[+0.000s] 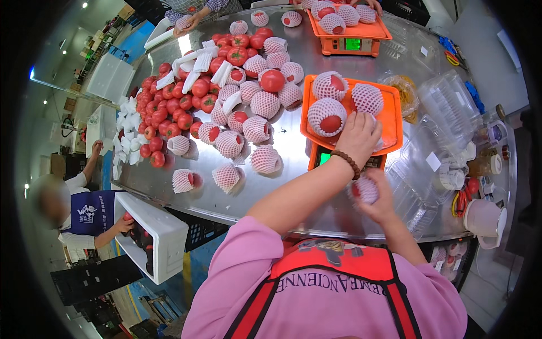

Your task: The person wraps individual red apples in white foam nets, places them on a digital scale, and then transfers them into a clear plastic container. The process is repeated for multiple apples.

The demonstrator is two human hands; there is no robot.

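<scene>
My left hand [359, 136], with a brown beaded bracelet at the wrist, reaches over the orange tray [391, 114] of a weighing scale and grips a tomato in a white foam net, mostly hidden by the fingers. Other netted tomatoes [328, 116] lie in the same tray. Below the tray, near the scale's lower edge, my right hand [379, 197] holds another netted tomato [366, 189]. A green display [324, 158] shows partly under my left forearm. Left of the scale, several netted tomatoes [265, 104] and a heap of bare red tomatoes [171, 104] lie on the metal table.
A second orange scale [351, 44] stands at the far side, near a co-worker's hands. Clear plastic boxes [451, 106], rubber bands [404, 97] and jars [487, 164] line the right side. At left, a person [91, 212] reaches into a white foam box [169, 237].
</scene>
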